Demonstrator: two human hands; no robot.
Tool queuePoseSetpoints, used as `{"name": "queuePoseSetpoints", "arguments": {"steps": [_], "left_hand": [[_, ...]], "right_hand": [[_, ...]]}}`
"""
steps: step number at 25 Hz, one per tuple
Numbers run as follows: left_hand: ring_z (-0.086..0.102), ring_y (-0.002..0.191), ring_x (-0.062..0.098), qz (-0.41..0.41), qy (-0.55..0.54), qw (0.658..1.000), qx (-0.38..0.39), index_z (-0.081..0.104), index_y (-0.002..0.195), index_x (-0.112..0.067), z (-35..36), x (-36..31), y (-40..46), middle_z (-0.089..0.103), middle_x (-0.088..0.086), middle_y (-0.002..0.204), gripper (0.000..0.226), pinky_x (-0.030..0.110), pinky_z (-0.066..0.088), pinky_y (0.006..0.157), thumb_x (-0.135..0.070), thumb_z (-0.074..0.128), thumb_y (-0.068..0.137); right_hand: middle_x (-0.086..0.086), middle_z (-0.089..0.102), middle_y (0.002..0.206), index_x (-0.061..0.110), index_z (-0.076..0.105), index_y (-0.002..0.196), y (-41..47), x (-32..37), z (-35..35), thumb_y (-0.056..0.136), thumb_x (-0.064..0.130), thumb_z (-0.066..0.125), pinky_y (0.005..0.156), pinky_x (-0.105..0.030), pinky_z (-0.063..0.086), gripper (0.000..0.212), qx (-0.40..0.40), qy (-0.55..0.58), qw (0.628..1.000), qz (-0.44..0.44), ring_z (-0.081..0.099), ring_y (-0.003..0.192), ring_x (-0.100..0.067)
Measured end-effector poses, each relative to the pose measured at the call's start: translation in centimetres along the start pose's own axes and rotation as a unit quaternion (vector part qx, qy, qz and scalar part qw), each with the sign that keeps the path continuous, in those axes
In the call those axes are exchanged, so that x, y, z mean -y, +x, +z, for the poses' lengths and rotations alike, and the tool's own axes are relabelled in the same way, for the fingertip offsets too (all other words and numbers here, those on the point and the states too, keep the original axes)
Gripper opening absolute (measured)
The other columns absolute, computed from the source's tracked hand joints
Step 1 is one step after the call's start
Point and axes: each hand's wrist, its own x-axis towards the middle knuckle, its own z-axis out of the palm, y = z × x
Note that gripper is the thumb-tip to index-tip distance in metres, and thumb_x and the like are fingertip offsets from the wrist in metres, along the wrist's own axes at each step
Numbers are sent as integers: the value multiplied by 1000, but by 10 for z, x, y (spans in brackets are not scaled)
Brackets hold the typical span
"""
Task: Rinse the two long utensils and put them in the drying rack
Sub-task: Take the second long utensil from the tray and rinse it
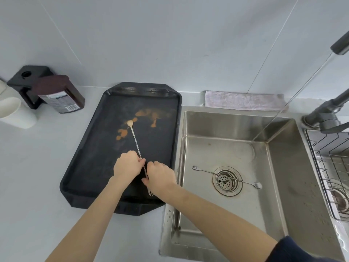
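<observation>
A long twisted metal spoon (pixel 135 141) with a small bowl at one end and a fork at the other lies over the black tray (pixel 90 148), its bowl in a brown spill. My left hand (pixel 128 164) and my right hand (pixel 162 177) both grip its lower shaft, close together. A second long twisted utensil (pixel 205 172) lies flat in the steel sink (pixel 279 186), across the drain strainer. The wire drying rack (pixel 328 167) sits at the right of the sink.
A thin stream of water runs from the dark tap (pixel 340 46) into the back of the sink. A folded cloth (pixel 243 100) lies behind the sink. A brown bottle (pixel 60 95), a black holder (pixel 28 80) and white cups (pixel 15 112) stand at the far left.
</observation>
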Motion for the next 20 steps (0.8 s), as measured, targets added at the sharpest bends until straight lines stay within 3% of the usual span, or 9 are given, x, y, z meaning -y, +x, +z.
{"name": "queuePoseSetpoints", "arguments": {"steps": [4, 6, 8, 10, 14, 15, 17, 19, 20], "left_hand": [[66, 78, 28, -15, -44, 999, 26, 69, 84, -3, -3, -5, 0, 68, 10, 72, 28, 29, 49, 65, -28, 56, 87], [60, 63, 20, -5, -67, 997, 22, 66, 65, -9, -7, -9, -2, 61, 1, 55, 29, 23, 44, 55, -24, 56, 87], [56, 57, 16, 13, -94, 995, 10, 58, 52, -14, -14, -13, -8, 60, 0, 54, 36, 21, 42, 54, -21, 54, 88], [59, 65, 17, 33, -122, 992, -11, 57, 58, -14, -22, -19, -14, 64, 4, 64, 32, 26, 48, 67, -19, 54, 89], [65, 83, 23, 76, -206, 974, -60, 61, 89, -8, -26, -34, -28, 63, 7, 83, 11, 34, 52, 88, -17, 55, 90], [67, 84, 25, 82, -238, 966, -56, 61, 92, -8, -25, -39, -33, 64, 7, 85, 10, 37, 54, 89, -16, 56, 90], [67, 76, 21, 95, -293, 951, -43, 58, 92, -9, -24, -51, -46, 63, 7, 85, 5, 32, 58, 76, -13, 55, 90], [61, 65, 13, 114, -315, 942, -29, 54, 92, -9, -20, -65, -60, 61, 7, 84, 2, 21, 53, 63, -10, 54, 89], [59, 65, 14, 125, -317, 940, -25, 53, 91, -9, -16, -72, -65, 60, 6, 85, 3, 23, 54, 65, -9, 54, 89]], "right_hand": [[-17, 59, 118, 2, 52, 116, 1, -2, -1, 92, 18, 53, 87, -43, 50, 29, -5, 45, 999, 15, 57, 108, -35], [-18, 61, 115, 2, 53, 113, 1, -3, -1, 92, 16, 52, 85, -43, 50, 25, -13, 81, 996, 22, 59, 104, -35], [-17, 64, 110, 3, 55, 110, -1, -5, -2, 92, 17, 52, 85, -43, 51, 23, -20, 134, 990, 36, 61, 100, -35], [-16, 67, 108, 6, 58, 110, -5, -7, -9, 92, 18, 53, 86, -40, 52, 22, -31, 201, 978, 49, 63, 99, -32], [-14, 69, 102, 8, 58, 107, -18, -14, -28, 91, 19, 55, 87, -37, 52, 19, -62, 263, 961, 49, 63, 95, -27], [-13, 69, 99, 10, 57, 102, -22, -19, -32, 91, 19, 56, 85, -36, 52, 15, -72, 261, 961, 48, 62, 92, -26], [-11, 68, 92, 16, 55, 92, -32, -31, -39, 89, 19, 57, 84, -37, 53, 6, -94, 254, 961, 52, 62, 91, -26], [-12, 69, 95, 14, 57, 93, -45, -44, -43, 87, 19, 58, 85, -39, 54, 8, -114, 254, 958, 63, 63, 94, -28], [-12, 69, 98, 12, 59, 97, -52, -51, -46, 86, 19, 59, 85, -40, 54, 13, -123, 253, 957, 72, 62, 95, -29]]}}
